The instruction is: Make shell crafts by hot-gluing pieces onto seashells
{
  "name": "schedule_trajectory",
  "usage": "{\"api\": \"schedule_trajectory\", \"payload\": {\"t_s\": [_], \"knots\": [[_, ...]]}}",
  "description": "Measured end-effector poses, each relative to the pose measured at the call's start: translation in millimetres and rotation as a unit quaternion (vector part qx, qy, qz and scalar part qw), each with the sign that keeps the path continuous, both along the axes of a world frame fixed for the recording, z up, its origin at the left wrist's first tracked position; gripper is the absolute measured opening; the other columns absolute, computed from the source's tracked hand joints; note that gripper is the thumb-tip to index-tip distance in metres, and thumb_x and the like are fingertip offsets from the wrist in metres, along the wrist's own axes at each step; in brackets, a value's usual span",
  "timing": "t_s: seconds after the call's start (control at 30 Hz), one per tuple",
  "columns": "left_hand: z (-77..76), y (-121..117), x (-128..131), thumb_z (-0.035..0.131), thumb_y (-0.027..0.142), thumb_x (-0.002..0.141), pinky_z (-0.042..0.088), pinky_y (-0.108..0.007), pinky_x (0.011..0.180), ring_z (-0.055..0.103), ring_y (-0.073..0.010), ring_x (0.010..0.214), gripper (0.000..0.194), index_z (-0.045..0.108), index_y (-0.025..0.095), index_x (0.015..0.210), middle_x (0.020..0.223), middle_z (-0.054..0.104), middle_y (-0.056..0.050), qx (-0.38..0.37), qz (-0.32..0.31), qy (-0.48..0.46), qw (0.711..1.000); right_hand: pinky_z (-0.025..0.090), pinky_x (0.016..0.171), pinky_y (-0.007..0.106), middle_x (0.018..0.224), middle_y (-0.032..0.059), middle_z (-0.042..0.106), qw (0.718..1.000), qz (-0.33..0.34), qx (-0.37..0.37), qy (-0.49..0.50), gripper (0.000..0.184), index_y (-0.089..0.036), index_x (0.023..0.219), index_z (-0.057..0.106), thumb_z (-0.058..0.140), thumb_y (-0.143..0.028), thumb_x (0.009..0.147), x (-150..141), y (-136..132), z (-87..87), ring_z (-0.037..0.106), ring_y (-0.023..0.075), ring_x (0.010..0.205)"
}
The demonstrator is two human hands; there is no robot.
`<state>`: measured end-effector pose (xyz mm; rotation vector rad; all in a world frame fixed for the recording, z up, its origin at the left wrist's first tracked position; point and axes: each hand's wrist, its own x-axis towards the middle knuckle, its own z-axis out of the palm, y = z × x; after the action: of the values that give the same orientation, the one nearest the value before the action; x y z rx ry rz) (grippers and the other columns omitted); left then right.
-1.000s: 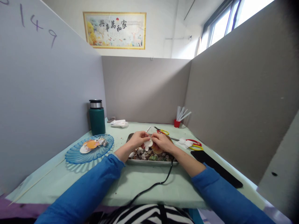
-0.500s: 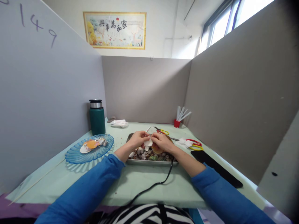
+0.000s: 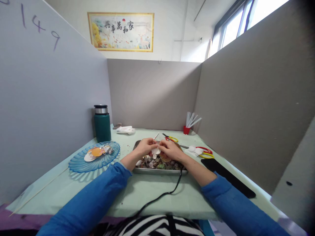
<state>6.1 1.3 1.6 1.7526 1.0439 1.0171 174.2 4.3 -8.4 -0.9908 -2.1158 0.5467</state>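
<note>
Above a metal tray (image 3: pixel 157 171) of small seashells (image 3: pixel 150 161), my two hands meet around a white shell (image 3: pixel 156 151). My left hand (image 3: pixel 145 146) grips its left side with thumb and fingers closed. From the right, my right hand (image 3: pixel 170 149) pinches the shell's upper edge, fingertips close to those of the left. Whether something small sits between the fingertips is too fine to make out. A larger orange-brown shell (image 3: pixel 166 159) lies in the tray under my right hand.
A blue scalloped plate (image 3: pixel 76 164) with shells stands left, near a green bottle (image 3: pixel 102 126). Yellow-and-red scissors (image 3: pixel 172 138), white tissue (image 3: pixel 195 150), red-handled scissors (image 3: pixel 208 151), a black phone-like slab (image 3: pixel 227 177) and a red cup of glue sticks (image 3: pixel 186 130) lie beyond and right. A black cord (image 3: pixel 162 195) crosses the front.
My right hand has shifted very slightly left at the fingertips. The white shell stays held between both hands, and nothing else has visibly moved.
</note>
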Motion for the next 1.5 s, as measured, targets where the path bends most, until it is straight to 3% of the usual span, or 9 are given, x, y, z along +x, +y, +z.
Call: {"api": "schedule_trajectory", "payload": {"t_s": [1.5], "knots": [[-5.5, 6.9, -3.2, 0.059, 0.031, 0.073, 0.034, -0.016, 0.035, 0.050, -0.0065, 0.035, 0.020, 0.054, 0.014, 0.082, 0.059, 0.055, 0.004, 0.024, -0.007, 0.028, 0.999, 0.039, 0.053, 0.021, 0.062, -0.0001, 0.062, 0.999, -0.004, 0.020, -0.027, 0.018, -0.017, 0.073, 0.053, 0.046, -0.029, 0.084, 0.2, 0.6, -0.7, 0.056, 0.0114, 0.055]]}}
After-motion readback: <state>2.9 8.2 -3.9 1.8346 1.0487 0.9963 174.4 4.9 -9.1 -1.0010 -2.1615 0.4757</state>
